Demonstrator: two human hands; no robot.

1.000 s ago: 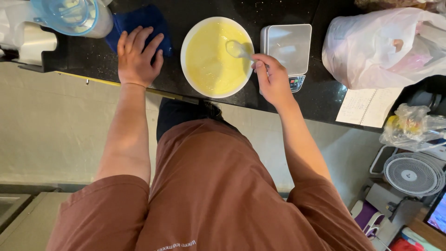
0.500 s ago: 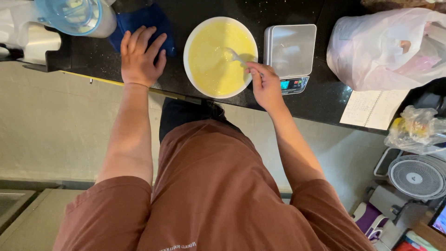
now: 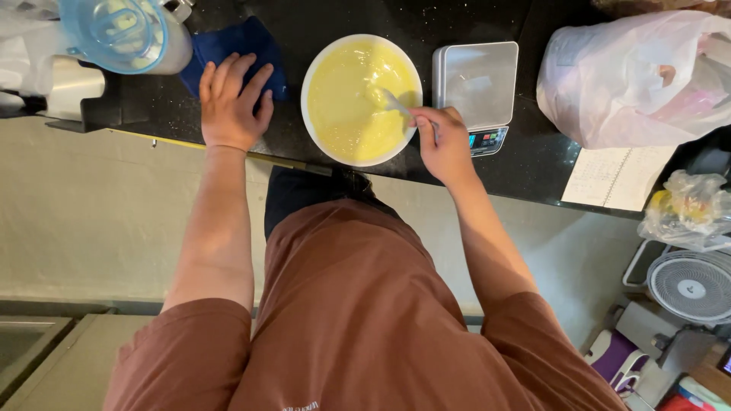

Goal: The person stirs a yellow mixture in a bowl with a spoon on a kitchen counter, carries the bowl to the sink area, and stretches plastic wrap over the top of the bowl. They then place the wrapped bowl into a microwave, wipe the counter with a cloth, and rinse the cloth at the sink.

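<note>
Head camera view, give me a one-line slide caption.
Right hand holds a spoon in a white bowl of yellow batter; left hand rests flat beside it.

A white bowl (image 3: 362, 99) of pale yellow batter is sitting upright on the black counter, a spoon (image 3: 397, 103) leaning into its right side.

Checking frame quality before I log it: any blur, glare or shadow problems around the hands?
Head view: evenly lit and sharp; right hand and spoon only slightly soft. Black counter shows faint speckled glare; scale reflects softly. Left hand is crisp on the blue cloth; wide-angle bending at the edges.
</note>
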